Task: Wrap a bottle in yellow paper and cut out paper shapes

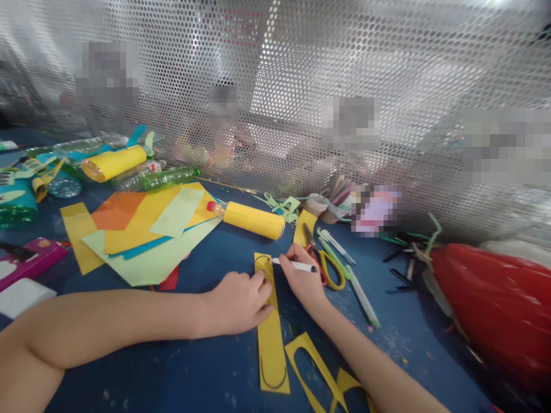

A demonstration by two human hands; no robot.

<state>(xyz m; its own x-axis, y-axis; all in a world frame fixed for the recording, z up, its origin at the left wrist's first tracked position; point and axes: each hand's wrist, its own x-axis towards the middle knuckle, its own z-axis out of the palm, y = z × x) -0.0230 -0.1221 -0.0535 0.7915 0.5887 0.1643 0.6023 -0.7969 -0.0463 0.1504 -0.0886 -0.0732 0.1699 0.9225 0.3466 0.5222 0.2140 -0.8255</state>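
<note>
A long yellow paper strip (272, 350) lies on the blue table, with a black curved line drawn at its near end and another at its far end. My left hand (241, 301) rests on the strip's left side, fingers spread and pressing it down. In my right hand (303, 281) a white marker (297, 265) is gripped, its tip at the curve on the far end. Scissors (329, 268) with yellow and red handles lie just beyond my right hand. Yellow paper offcuts (310, 367) with a cut-out opening are by my right forearm.
Coloured paper sheets (150, 264) are piled at left, behind my left forearm. A bottle wrapped in yellow paper (253, 220) lies beyond. Pens (364, 295) lie to the right, near a red bag (495, 304). A perforated metal screen (193, 69) stands behind the table.
</note>
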